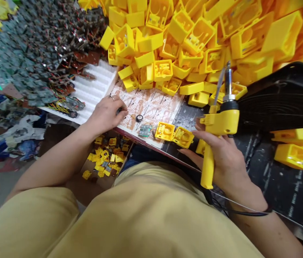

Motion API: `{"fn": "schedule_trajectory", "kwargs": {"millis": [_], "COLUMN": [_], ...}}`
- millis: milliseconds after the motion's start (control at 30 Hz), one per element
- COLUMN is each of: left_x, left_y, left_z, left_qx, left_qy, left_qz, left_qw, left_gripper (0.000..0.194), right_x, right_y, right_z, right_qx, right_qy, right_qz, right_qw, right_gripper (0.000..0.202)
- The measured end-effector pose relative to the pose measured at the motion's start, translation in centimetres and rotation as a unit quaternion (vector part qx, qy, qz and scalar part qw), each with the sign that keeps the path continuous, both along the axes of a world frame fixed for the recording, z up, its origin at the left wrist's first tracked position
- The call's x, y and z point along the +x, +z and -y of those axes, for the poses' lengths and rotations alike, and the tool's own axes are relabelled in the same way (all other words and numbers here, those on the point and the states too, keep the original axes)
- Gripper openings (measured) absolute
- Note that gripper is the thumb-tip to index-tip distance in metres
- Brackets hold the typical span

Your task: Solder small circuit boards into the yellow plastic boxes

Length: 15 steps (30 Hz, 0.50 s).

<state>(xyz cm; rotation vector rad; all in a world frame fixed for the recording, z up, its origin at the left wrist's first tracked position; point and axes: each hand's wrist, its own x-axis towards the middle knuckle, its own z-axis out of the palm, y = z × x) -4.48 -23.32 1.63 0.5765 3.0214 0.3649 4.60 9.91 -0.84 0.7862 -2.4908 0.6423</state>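
Your right hand (225,157) has its fingers wrapped round the yellow soldering gun (219,123), tip up above the desk (275,172). Your left hand (105,114) has fingers curled, pinching a small dark part beside the circuit board (144,130) and two yellow housings (174,134). Steady the board before lowering the tip.

Yellow pistol-grip soldering gun (216,123): upright, metal tip up, just right of two open yellow casings (174,133). Small green circuit board (144,130) lies flat, left of casings.
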Motion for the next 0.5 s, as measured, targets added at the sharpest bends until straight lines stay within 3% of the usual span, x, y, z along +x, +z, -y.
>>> {"fn": "schedule_trajectory", "kwargs": {"millis": [133,267,367,500], "left_x": [0.2,-0.5,-0.8,0.5], "left_y": [0.2,1.4,2.9,3.5], "left_z": [-0.2,-0.5,-2.4,-6.8], "left_qx": [0.137,0.267,0.3,0.166], "left_qy": [0.057,0.091,0.003,-0.198], "left_qz": [0.045,0.08,0.086,0.057], "left_qw": [0.988,0.956,0.95,0.964], "left_gripper": [0.022,0.024,0.019,0.018], "right_x": [0.0,-0.4,-0.7,0.9], "right_y": [0.0,-0.1,0.4,2.4], "right_z": [-0.4,0.7,1.5,0.9], "right_qx": [0.01,0.043,0.028,-0.078], "right_qy": [-0.008,-0.007,-0.003,-0.026], "right_qz": [-0.008,-0.028,-0.035,-0.001], "right_qw": [1.0,0.999,0.999,0.997], "right_gripper": [0.056,0.045,0.042,0.034]}}
